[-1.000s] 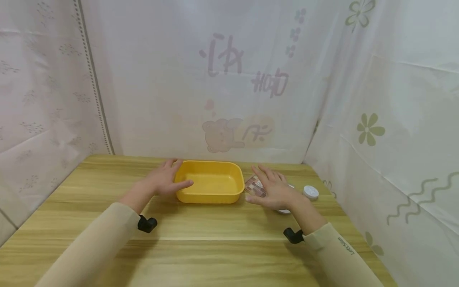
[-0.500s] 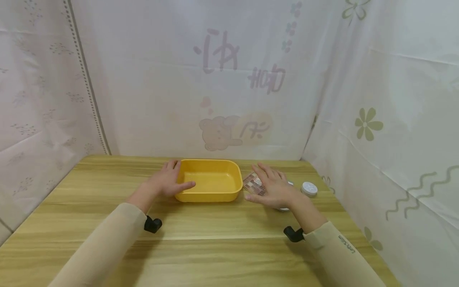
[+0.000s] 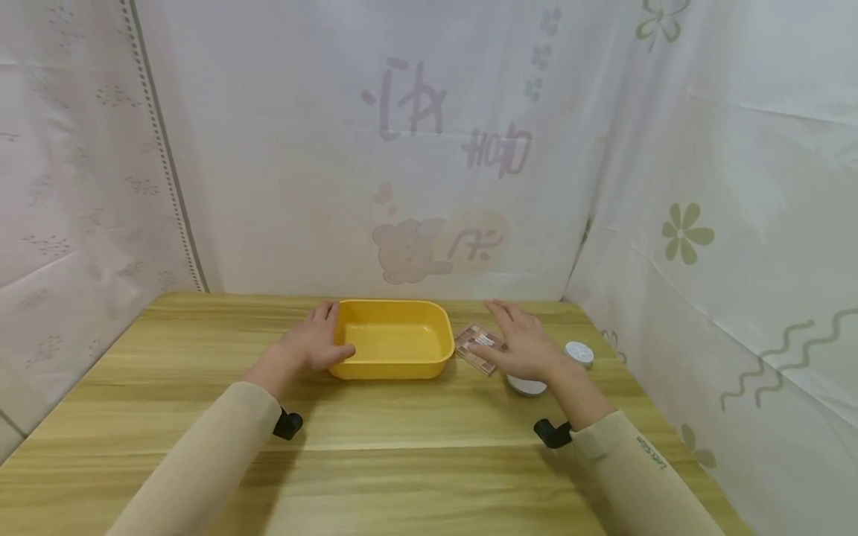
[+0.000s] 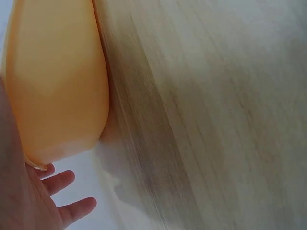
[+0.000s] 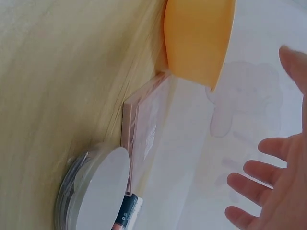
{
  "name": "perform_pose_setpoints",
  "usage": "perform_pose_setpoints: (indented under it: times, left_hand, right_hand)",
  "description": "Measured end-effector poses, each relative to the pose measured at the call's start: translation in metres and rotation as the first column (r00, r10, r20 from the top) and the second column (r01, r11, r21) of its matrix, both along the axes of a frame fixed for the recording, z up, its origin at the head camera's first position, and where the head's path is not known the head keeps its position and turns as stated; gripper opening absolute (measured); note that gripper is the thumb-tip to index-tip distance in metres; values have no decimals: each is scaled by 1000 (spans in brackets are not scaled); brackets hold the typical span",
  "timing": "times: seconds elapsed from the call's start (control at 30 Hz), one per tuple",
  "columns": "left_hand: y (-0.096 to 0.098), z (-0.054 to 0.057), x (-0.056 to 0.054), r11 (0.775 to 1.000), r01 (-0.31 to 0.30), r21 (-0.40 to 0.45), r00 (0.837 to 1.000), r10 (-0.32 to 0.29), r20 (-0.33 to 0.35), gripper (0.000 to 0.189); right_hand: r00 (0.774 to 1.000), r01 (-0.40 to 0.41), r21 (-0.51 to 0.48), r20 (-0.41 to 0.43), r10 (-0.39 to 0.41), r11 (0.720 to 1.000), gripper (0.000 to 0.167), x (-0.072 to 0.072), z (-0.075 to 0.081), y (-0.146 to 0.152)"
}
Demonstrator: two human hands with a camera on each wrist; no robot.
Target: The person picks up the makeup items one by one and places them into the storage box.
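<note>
A yellow plastic basin (image 3: 392, 370) stands near the back of the table. My left hand (image 3: 310, 344) lies at its left end, the thumb by the front left corner, the other fingers extended along the rim. Loosely spread, my right hand (image 3: 526, 348) hovers over the items right of the basin and holds nothing. Below it are a flat eyeshadow palette (image 5: 152, 122) in brownish pink squares and a round, white-lidded container (image 5: 103, 189), partly hidden by the hand in the head view. A dark tube-like item (image 5: 125, 213) shows behind them in the right wrist view.
A small round white tin (image 3: 579, 353) sits farther right, by the table's right edge. The wooden table (image 3: 402, 461) reaches a patterned white curtain (image 3: 302, 186) at the back, with more curtain on both sides.
My right hand has shifted slightly right and away, uncovering more of the palette and the white-lidded container. My left hand has moved a little rightward, and its thumb has drawn back toward the basin's corner.
</note>
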State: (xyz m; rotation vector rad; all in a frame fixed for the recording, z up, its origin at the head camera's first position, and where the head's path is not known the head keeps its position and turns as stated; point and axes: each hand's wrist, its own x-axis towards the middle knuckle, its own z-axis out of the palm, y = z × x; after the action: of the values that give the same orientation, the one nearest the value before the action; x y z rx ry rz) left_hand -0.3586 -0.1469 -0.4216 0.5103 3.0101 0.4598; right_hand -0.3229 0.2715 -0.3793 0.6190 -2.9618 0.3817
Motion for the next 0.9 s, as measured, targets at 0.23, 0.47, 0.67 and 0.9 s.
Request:
perform_pose_setpoints:
  times: [0.23,0.47,0.67,0.9]
  left_hand:
    - [0,-2,0,1000,-5,9,1000,5,-2,102]
    - [1,-1,1,1000,-11,13,1000,10,12,101]
    - [1,0,2,1000,-14,21,1000,14,19,101]
    - [0,-1,1,1000,-6,19,1000,6,0,100]
  right_hand:
    - [998,47,-56,-36,-49,997,83,-8,4,10]
    - [996,91,-58,-4,-92,994,76,-13,12,24]
    - [992,123,-63,0,-124,990,73,-19,18,42]
    - [985,170,-45,-3,-170,984,82,-23,22,65]
